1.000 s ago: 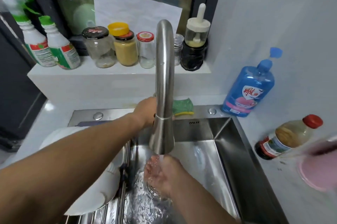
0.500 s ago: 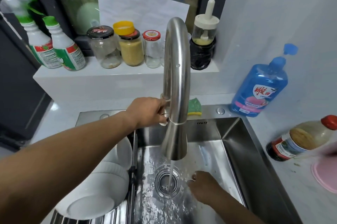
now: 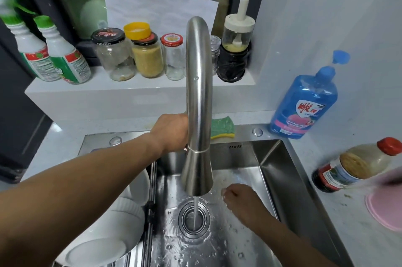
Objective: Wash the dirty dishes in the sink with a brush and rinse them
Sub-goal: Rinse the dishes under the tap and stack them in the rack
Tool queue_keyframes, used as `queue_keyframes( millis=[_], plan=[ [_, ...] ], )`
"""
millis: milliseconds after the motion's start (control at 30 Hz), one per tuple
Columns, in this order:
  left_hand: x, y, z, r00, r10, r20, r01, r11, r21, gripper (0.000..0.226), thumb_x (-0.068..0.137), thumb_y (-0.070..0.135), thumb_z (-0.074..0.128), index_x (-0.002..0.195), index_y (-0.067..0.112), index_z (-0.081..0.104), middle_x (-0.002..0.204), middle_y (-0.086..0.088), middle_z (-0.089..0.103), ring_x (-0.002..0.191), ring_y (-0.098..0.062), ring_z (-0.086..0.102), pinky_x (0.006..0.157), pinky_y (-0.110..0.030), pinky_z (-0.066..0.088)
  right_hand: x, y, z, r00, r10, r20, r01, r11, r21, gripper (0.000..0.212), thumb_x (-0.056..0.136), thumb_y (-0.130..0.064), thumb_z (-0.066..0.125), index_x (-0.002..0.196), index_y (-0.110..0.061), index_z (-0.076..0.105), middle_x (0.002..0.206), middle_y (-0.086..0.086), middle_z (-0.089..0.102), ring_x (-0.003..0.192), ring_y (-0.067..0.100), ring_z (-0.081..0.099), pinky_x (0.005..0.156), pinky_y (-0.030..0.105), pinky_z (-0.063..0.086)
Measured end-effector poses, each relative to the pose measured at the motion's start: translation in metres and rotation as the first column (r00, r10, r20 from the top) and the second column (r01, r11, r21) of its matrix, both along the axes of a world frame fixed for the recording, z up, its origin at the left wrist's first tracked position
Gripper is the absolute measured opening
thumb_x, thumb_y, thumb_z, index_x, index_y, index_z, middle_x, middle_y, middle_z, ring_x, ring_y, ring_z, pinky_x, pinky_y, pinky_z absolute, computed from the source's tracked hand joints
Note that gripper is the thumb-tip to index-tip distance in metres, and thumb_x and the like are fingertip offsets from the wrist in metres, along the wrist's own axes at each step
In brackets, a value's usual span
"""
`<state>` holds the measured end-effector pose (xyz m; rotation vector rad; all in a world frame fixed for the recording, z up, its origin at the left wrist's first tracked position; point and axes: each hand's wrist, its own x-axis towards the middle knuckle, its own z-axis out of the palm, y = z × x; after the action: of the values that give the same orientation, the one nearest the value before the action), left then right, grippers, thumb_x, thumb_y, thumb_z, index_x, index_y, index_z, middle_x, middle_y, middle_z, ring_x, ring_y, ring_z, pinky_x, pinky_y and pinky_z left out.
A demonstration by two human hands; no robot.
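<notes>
A tall steel faucet [image 3: 199,101] stands over the steel sink [image 3: 280,182], and a thin stream of water falls onto the drain [image 3: 194,219]. My left hand [image 3: 171,131] reaches behind the spout and is closed on the tap handle, which the spout mostly hides. Low in the sink, right of the stream, my right hand [image 3: 241,199] is loosely curled, wet and empty. White bowls [image 3: 115,229] are stacked on a rack [image 3: 150,212] at the sink's left side. No brush is visible.
A green and yellow sponge [image 3: 221,129] lies on the sink's back rim. A blue dish soap bottle [image 3: 304,103] stands at the back right. A sauce bottle [image 3: 356,164] and a pink mat [image 3: 385,210] are on the right counter. Jars [image 3: 148,55] and spray bottles [image 3: 58,53] line the ledge.
My right hand has moved out from under the water to the right of the drain. The stream has thinned. My left hand stays behind the spout at the tap handle.
</notes>
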<state>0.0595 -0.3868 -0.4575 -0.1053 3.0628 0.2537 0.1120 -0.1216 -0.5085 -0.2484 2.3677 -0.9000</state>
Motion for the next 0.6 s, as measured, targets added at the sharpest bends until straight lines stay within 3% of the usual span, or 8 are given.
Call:
queue_keyframes(
  millis=[100,233,300,367,400,467,600],
  plan=[
    [0.01,0.002,0.014,1.0,0.008,0.02,-0.009,0.997,0.071,0.038,0.075,0.048,0.073,0.075,0.026,0.042,0.067,0.002,0.061,0.063,-0.024,0.063,0.063,-0.04,0.056,0.019,-0.015,0.048,0.971,-0.149,-0.186,0.092,0.954,-0.286,0.043,0.101,-0.043,0.054,0.074,-0.01,0.062,0.073,0.003,0.065,0.065,0.007,0.057,0.068,0.027,0.045],
    [0.026,0.001,0.034,0.997,0.008,0.079,-0.02,0.987,0.159,0.038,0.079,0.04,0.076,0.068,0.022,0.045,0.068,0.002,0.057,0.071,-0.027,0.062,0.07,-0.042,0.055,0.035,-0.027,0.126,0.934,-0.133,-0.332,-0.093,0.806,-0.584,0.052,0.095,-0.058,0.043,0.072,-0.012,0.052,0.072,0.005,0.055,0.072,0.021,0.056,0.069,0.038,0.047],
    [0.03,0.003,0.039,0.995,-0.002,0.095,-0.012,0.989,0.146,0.037,0.084,0.035,0.074,0.068,0.024,0.043,0.071,0.003,0.055,0.078,-0.028,0.062,0.074,-0.042,0.054,0.035,-0.028,0.154,0.912,-0.101,-0.396,-0.188,0.757,-0.626,0.045,0.092,-0.055,0.044,0.077,-0.014,0.056,0.074,-0.001,0.054,0.074,0.02,0.054,0.068,0.038,0.046],
    [0.03,0.005,0.042,0.996,0.003,0.089,-0.016,0.99,0.139,0.02,0.088,0.028,0.068,0.077,0.022,0.053,0.081,-0.003,0.063,0.086,-0.031,0.064,0.08,-0.042,0.054,0.032,-0.031,0.177,0.906,-0.057,-0.419,-0.254,0.719,-0.647,0.03,0.085,-0.051,0.059,0.086,-0.021,0.06,0.079,-0.007,0.055,0.074,0.018,0.054,0.066,0.033,0.047],
    [0.028,0.007,0.044,0.996,0.012,0.083,-0.023,0.991,0.13,0.011,0.091,0.026,0.065,0.086,0.017,0.06,0.089,-0.008,0.067,0.09,-0.033,0.065,0.083,-0.042,0.055,0.032,-0.033,0.186,0.903,-0.015,-0.428,-0.288,0.718,-0.633,0.03,0.08,-0.05,0.067,0.093,-0.024,0.061,0.083,-0.011,0.056,0.075,0.015,0.056,0.067,0.027,0.048],
    [0.024,0.009,0.043,0.993,0.05,0.103,-0.065,0.986,0.156,0.016,0.094,0.023,0.063,0.104,0.011,0.066,0.101,-0.011,0.069,0.098,-0.032,0.066,0.086,-0.038,0.054,0.029,-0.038,0.201,0.885,0.042,-0.464,-0.333,0.755,-0.565,0.04,0.075,-0.049,0.077,0.106,-0.027,0.065,0.091,-0.016,0.056,0.083,0.006,0.06,0.072,0.017,0.048],
    [0.022,0.019,0.039,0.988,0.044,0.146,-0.077,0.971,0.229,0.029,0.093,0.033,0.066,0.115,0.014,0.067,0.107,-0.004,0.069,0.104,-0.025,0.066,0.083,-0.027,0.049,0.016,-0.036,0.218,0.89,0.082,-0.448,-0.331,0.793,-0.512,0.014,0.081,-0.027,0.081,0.089,-0.025,0.069,0.085,-0.017,0.048,0.077,-0.002,0.057,0.067,0.01,0.045]
  ],
)
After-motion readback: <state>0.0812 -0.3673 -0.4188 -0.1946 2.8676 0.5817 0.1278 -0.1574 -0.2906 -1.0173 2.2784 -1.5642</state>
